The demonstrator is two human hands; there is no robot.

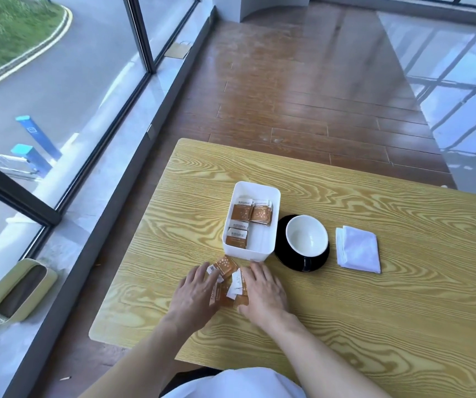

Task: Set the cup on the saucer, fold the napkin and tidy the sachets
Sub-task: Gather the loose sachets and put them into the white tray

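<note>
A cup (306, 236), white inside and black outside, stands on a black saucer (284, 248) near the middle of the wooden table (374, 311). To its right lies a folded white napkin (359, 249). Left of the saucer stands a white rectangular box (265, 196) with several orange-and-white sachets (250, 214) inside. Just in front of the box a loose heap of sachets (226, 268) lies on the table. My left hand (193, 294) and my right hand (262, 291) press in on this heap from either side, fingers spread flat over it.
The table's left edge (122, 268) runs beside a floor-to-ceiling window. A green-rimmed container (15, 291) sits on the sill at the lower left. Brown wooden floor lies beyond the table's far edge.
</note>
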